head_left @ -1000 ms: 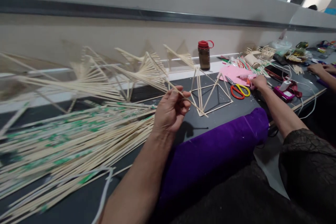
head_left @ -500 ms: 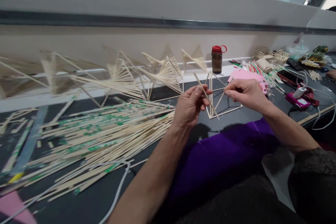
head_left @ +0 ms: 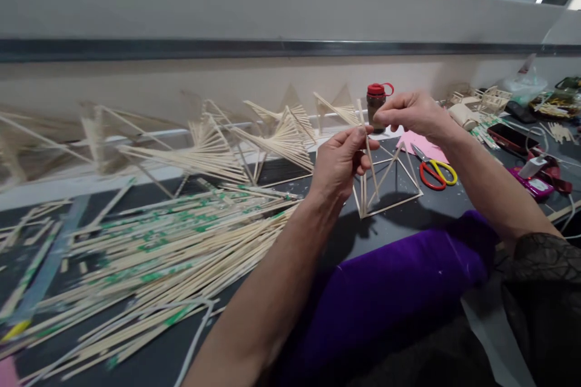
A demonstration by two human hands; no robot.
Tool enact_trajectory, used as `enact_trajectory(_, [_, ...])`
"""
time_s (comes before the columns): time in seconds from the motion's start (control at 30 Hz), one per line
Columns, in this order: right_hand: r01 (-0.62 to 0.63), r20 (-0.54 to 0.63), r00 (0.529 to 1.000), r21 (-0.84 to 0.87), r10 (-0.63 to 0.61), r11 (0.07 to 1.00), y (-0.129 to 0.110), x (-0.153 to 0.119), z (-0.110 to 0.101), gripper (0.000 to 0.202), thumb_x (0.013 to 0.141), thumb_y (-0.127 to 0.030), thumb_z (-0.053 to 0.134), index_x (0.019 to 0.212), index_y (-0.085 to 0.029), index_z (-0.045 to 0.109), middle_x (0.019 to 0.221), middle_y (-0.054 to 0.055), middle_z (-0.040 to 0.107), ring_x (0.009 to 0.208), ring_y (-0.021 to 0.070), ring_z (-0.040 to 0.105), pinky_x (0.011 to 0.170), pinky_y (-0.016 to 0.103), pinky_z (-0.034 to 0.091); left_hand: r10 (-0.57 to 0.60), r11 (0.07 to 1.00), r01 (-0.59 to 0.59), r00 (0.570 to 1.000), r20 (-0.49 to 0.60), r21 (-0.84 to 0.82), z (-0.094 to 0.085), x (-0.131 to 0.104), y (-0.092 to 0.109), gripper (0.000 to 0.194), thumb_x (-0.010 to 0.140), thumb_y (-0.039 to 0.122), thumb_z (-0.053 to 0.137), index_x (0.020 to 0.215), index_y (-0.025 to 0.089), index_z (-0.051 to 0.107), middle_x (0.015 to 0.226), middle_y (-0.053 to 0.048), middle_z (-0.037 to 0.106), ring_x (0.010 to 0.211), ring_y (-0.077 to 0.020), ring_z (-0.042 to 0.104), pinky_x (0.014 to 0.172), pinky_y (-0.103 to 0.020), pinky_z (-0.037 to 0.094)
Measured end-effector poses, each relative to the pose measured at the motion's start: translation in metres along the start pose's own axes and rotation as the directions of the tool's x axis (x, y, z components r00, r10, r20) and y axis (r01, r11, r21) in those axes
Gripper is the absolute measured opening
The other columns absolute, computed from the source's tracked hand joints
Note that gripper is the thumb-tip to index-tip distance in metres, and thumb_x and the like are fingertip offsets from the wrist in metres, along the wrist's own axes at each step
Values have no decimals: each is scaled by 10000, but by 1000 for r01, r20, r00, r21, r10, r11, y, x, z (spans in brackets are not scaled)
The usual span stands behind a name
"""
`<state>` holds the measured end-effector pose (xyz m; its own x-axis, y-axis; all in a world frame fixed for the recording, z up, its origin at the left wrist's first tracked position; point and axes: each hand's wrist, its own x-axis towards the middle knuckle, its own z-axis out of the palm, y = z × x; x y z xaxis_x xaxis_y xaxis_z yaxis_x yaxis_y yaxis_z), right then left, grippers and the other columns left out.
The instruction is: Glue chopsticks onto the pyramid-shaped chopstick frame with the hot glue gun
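My left hand (head_left: 341,157) pinches a thin wooden stick (head_left: 373,169), held nearly upright above the dark table (head_left: 390,230). Close above its fingertips, in front of the bottle, is my right hand (head_left: 411,113), with thumb and fingers pressed together; whatever is between them is too small to make out. Below both hands stands an open frame of joined sticks (head_left: 394,204), with triangular sides. A large pile of loose sticks (head_left: 181,254), some with green marks, lies to the left of my left arm.
Twisted stick models (head_left: 272,133) line the wall. A red-capped bottle (head_left: 376,103), scissors (head_left: 433,174) with red and yellow handles, pink paper (head_left: 422,144), a phone (head_left: 512,138) and a purple device (head_left: 535,186) are around. A ruler (head_left: 54,260) lies at the left.
My right hand has moved up from the stick frame to near my left fingertips, uncovering the scissors. The stick in my left hand has turned more upright.
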<state>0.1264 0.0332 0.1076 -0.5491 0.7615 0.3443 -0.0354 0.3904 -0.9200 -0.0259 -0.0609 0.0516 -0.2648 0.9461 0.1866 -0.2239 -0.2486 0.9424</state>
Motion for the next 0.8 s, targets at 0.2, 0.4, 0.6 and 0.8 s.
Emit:
enact_trajectory(0.2, [25,102,994,23,-27,999,-1,8,16,88,725,-175,745,686,-128,682,591,-14,568,611,89,554,469,167,361,45,994,-46,999,11,98,2,12,6,325,759,475,766,794,163,685,662,-14,683,382,-50,485,355,-196,316])
enact_trajectory(0.4, [11,121,993,44,-17,999,4,13,22,92,754,-164,727,708,-112,667,591,-20,545,616,84,550,476,160,361,27,990,-29,999,17,136,0,7,5,332,768,482,752,786,157,685,671,-31,692,388,-50,474,353,-188,290])
enact_trajectory(0.6, [-52,13,999,117,51,992,4,28,11,168,846,-162,648,687,-130,605,573,-22,591,510,28,464,430,152,286,98,978,-65,981,-165,196,-28,8,3,295,750,444,761,832,168,695,761,-34,713,438,-60,517,379,-186,319])
enact_trajectory(0.8, [-273,28,962,117,271,955,29,31,11,216,834,-126,621,630,-153,557,548,15,607,437,53,467,345,140,259,119,958,-47,963,-243,282,-51,25,-14,276,677,360,780,851,162,697,823,-38,716,696,-127,627,509,-186,436])
